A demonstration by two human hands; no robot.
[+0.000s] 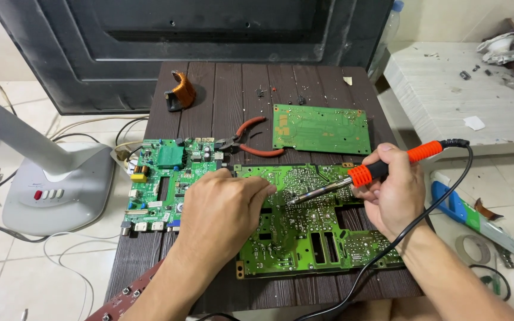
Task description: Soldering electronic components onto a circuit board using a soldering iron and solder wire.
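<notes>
Head view looks down on a dark wooden table (221,89) bearing a large green circuit board (304,238) at the near edge. Left hand (221,217) rests curled on that board's left side, fingers pressed down. Right hand (394,190) pinches an orange-handled soldering iron (382,169), tip touching the board. Pliers (251,142) lie behind.

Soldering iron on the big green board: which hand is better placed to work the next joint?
Right. The right hand grips the soldering iron by its orange handle, tip down on the large green circuit board. The left hand lies on the board's left part, probably steadying it, and holds no tool.
</notes>
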